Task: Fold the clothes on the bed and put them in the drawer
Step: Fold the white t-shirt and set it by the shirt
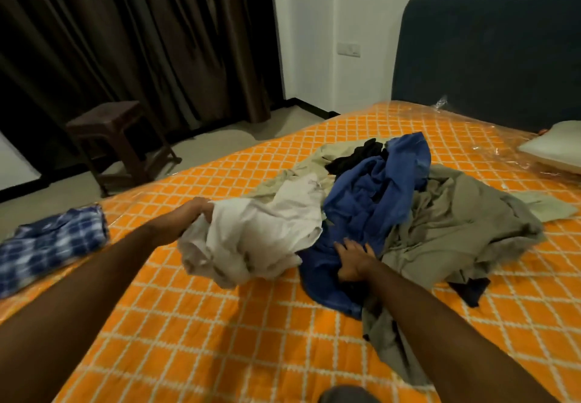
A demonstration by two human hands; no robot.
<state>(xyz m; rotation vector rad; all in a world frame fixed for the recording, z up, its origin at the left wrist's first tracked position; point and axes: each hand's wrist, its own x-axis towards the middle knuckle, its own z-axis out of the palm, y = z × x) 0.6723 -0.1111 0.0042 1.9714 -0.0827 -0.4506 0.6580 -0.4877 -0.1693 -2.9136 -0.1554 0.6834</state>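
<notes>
A heap of loose clothes lies in the middle of the orange checked bed point(195, 324). My left hand point(196, 214) grips a crumpled white garment point(257, 236) and holds its left end lifted off the bed. My right hand point(353, 261) rests on a blue garment point(374, 201) at the front of the heap, fingers spread over the cloth. Grey-green clothes point(456, 229) spread to the right and behind, with a black piece point(358, 154) on top at the back. A folded blue-and-white checked garment point(50, 245) sits at the bed's left edge. No drawer is in view.
A dark headboard point(490, 53) stands at the far right, with a white pillow point(556, 144) below it. A brown plastic stool point(119, 141) stands on the floor left of the bed, in front of dark curtains point(132, 34). Clear plastic film covers the mattress.
</notes>
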